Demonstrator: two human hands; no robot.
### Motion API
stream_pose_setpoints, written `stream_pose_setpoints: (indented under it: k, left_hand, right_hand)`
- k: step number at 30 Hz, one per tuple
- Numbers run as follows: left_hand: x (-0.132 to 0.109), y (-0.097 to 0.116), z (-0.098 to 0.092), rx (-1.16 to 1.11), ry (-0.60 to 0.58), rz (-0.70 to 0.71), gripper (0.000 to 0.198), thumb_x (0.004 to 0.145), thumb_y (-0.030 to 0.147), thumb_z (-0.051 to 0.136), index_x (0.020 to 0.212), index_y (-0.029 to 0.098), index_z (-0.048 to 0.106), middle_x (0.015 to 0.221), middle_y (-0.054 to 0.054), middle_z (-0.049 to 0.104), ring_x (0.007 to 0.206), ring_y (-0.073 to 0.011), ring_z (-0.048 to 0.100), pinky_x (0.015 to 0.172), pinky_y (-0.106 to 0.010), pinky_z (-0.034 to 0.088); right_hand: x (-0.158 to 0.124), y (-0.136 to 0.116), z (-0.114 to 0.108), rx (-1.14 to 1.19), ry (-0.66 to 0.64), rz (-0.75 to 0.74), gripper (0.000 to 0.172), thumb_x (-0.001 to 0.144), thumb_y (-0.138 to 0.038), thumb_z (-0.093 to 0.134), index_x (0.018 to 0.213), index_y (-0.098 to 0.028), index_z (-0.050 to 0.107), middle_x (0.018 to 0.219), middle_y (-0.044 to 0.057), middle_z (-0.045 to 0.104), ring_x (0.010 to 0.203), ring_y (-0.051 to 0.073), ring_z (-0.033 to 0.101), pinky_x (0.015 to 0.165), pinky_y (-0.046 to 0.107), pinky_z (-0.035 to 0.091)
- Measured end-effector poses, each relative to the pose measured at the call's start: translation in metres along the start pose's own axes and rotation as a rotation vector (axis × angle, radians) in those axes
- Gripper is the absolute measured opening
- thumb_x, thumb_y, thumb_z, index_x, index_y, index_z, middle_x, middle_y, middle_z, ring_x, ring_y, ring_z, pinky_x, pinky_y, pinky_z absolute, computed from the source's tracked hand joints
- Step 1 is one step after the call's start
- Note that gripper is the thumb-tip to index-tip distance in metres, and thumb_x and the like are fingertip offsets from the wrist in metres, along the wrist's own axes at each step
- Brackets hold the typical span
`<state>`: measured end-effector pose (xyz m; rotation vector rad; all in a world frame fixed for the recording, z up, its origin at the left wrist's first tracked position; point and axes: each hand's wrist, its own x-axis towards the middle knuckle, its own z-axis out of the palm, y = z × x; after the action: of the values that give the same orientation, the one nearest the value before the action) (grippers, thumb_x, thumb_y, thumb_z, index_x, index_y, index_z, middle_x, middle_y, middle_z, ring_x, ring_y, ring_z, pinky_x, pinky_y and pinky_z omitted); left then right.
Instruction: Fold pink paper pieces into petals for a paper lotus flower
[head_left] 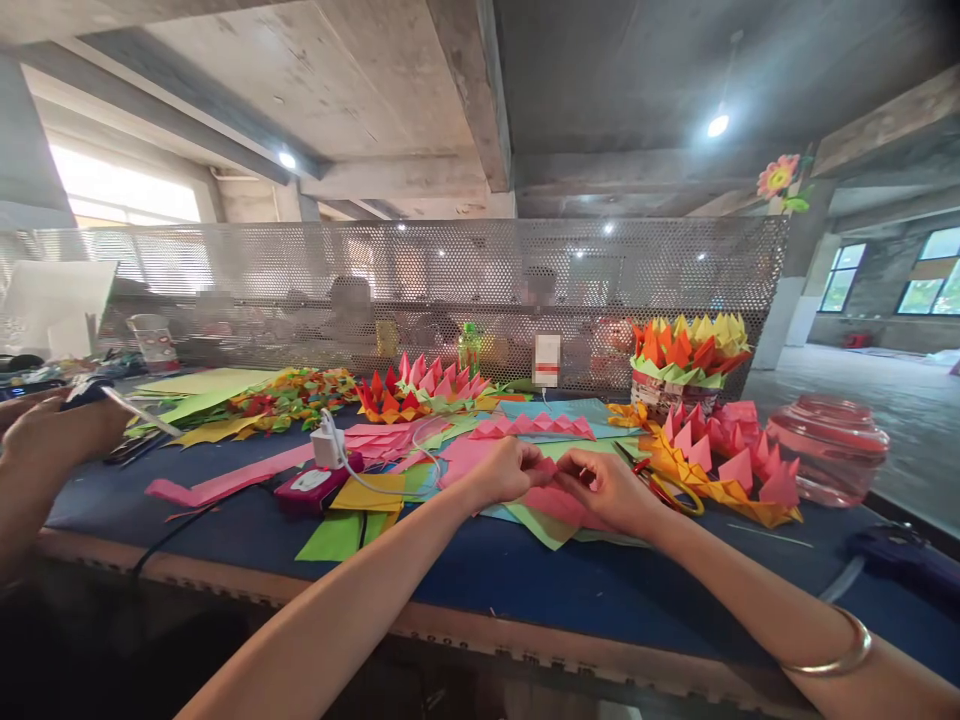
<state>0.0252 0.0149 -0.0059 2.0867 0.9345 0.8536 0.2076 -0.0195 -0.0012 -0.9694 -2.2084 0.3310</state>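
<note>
My left hand (510,470) and my right hand (606,486) meet over the middle of the table. Between them they pinch a small piece of pink paper (548,467), its exact shape partly hidden by my fingers. Just behind it lies a row of folded pink paper points (532,427). Beneath my hands are loose pink sheets (559,505) and light green sheets (547,525). Close to my right hand lie yellow-handled scissors (679,495), beside a strip of pink and orange folded paper petals (720,470).
A co-worker's hands (64,435) are at the far left. A charger (328,443) sits on a magenta box (311,485). On the right are a basket of paper petals (679,365), a clear pinkish jar (829,450) and a dark glue gun (900,560). Behind rises a perforated metal screen (450,265).
</note>
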Motion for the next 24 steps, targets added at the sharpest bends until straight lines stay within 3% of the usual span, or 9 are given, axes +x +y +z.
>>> stream_pose_setpoints:
  k: [6, 13, 24]
  left_hand:
    - [-0.001, 0.006, -0.001, -0.029, 0.058, 0.046, 0.031, 0.069, 0.039, 0.063, 0.073, 0.009, 0.065, 0.066, -0.003, 0.062, 0.059, -0.0105, 0.051, 0.056, -0.020, 0.038]
    - [0.000, 0.006, -0.003, -0.031, 0.052, 0.016, 0.028, 0.064, 0.036, 0.068, 0.069, 0.009, 0.064, 0.063, -0.003, 0.062, 0.057, -0.0101, 0.050, 0.053, -0.020, 0.038]
    - [0.003, -0.001, -0.002, -0.185, -0.078, 0.001, 0.027, 0.068, 0.033, 0.064, 0.077, 0.008, 0.061, 0.069, -0.006, 0.063, 0.061, -0.0108, 0.056, 0.057, -0.021, 0.041]
  right_hand:
    - [0.000, 0.005, 0.000, -0.021, 0.047, -0.002, 0.021, 0.084, -0.033, 0.047, 0.075, -0.018, 0.059, 0.066, 0.000, 0.060, 0.060, 0.012, 0.051, 0.052, 0.022, 0.038]
    - [0.000, 0.004, 0.001, 0.004, -0.003, -0.011, 0.022, 0.085, -0.035, 0.047, 0.078, -0.018, 0.060, 0.069, 0.000, 0.062, 0.060, 0.013, 0.052, 0.054, 0.022, 0.040]
    - [0.002, 0.011, 0.002, 0.025, 0.018, 0.023, 0.023, 0.086, -0.036, 0.045, 0.079, -0.019, 0.060, 0.073, 0.000, 0.063, 0.065, 0.014, 0.055, 0.057, 0.023, 0.040]
